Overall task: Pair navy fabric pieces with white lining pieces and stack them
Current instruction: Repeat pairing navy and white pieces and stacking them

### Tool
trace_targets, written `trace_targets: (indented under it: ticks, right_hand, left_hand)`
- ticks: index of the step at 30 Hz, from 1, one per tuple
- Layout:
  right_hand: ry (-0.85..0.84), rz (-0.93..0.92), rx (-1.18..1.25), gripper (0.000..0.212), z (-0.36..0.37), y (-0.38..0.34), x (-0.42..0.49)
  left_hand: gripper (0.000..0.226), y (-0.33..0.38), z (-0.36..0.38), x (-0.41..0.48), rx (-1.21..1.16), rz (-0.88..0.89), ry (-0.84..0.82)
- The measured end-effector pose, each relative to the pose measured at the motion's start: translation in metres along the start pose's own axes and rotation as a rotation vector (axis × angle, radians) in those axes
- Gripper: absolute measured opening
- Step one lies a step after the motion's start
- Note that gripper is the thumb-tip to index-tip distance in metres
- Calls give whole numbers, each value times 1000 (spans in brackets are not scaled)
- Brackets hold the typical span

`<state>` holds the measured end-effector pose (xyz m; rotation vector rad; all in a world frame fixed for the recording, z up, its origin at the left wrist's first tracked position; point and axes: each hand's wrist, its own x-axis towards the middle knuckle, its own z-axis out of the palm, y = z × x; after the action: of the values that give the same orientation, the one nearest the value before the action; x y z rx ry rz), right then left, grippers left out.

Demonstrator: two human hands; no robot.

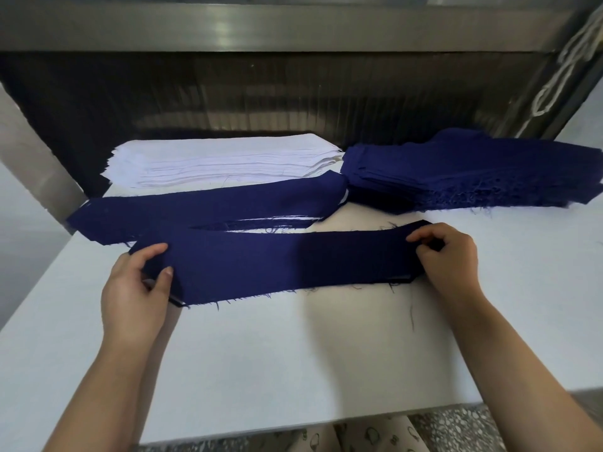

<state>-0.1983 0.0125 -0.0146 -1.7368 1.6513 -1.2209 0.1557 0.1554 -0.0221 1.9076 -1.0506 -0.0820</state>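
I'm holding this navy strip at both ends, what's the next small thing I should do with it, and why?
Probably slide the navy strip a touch toward you so it sits square over the white lining beneath. The left hand and right hand each pinch an end, and a sliver of white shows along the near edge, so the pair seems not quite aligned yet.

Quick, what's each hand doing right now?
Left hand: pinching the left end of the navy piece.
Right hand: pinching its right end.
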Motion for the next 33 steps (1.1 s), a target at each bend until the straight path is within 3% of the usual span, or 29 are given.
trace_targets:
  ticks: [14, 28, 33]
  right_hand:
    - [-57, -19, -38, 36, 1, -4, -1]
    - [-131, -32, -141, 36, 1, -2, -1]
    - [-63, -15, -356, 30, 2, -1, -1]
  left_hand:
    - [35, -1, -2, 1, 34, -57, 44]
    - [40, 5, 0, 0, 226, -114, -57]
    - [42, 9, 2, -2, 291, -215, 18]
